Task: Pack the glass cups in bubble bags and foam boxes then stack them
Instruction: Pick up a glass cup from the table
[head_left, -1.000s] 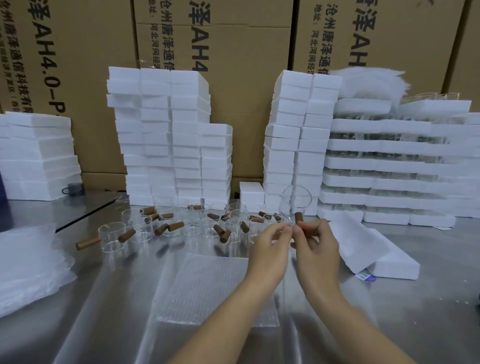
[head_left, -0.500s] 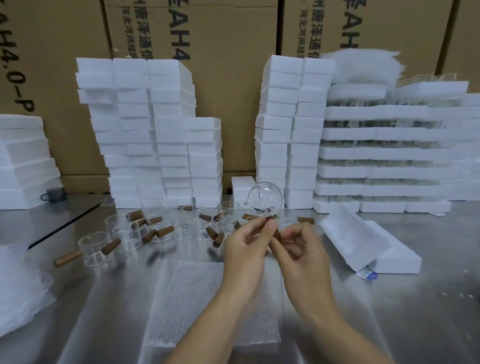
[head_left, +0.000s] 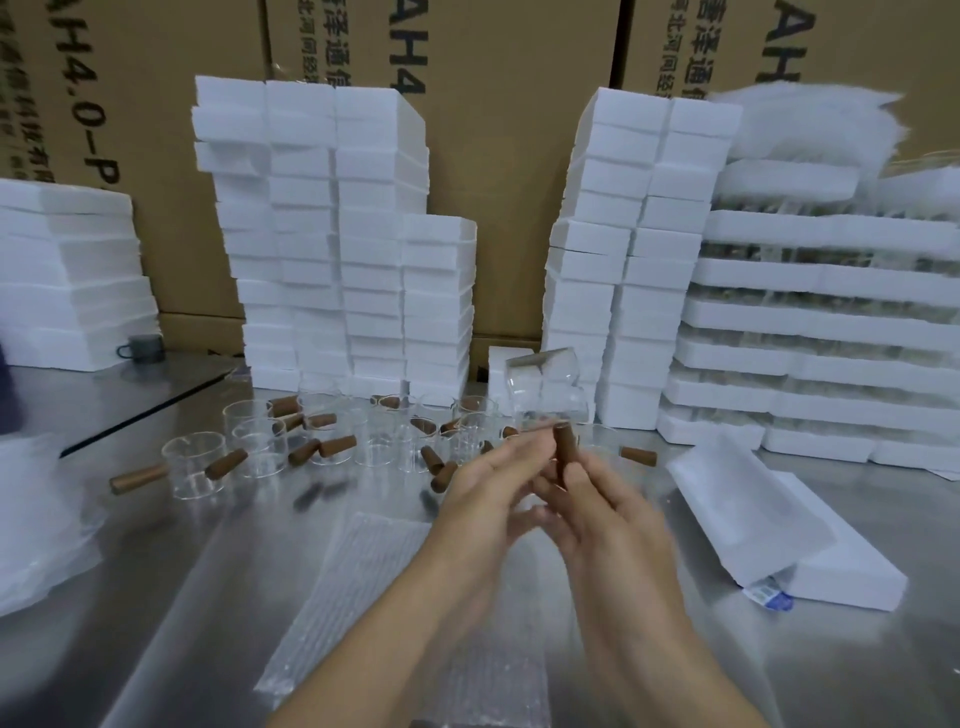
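Steel table (head_left: 883, 675): bubble bag (head_left: 363, 582) lies flat beneath my forearms.
Right hand (head_left: 613, 514): thumb and curled fingers grip the wooden handle (head_left: 565, 447).
Left hand (head_left: 483, 499): fingers stretched against it; blurred, pinching or not I cannot tell.
Glass cup (head_left: 545, 384): above my hands, turned sideways since its mouth faced me; likely ready for bagging.
Beyond: loose cups (head_left: 260, 441), then foam boxes (head_left: 332, 234) stacked.

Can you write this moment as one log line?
right hand: holds glass cup by wooden handle, raised | left hand: at the handle, grip blurred | bubble bag: flat beneath hands | stage: cup not yet bagged
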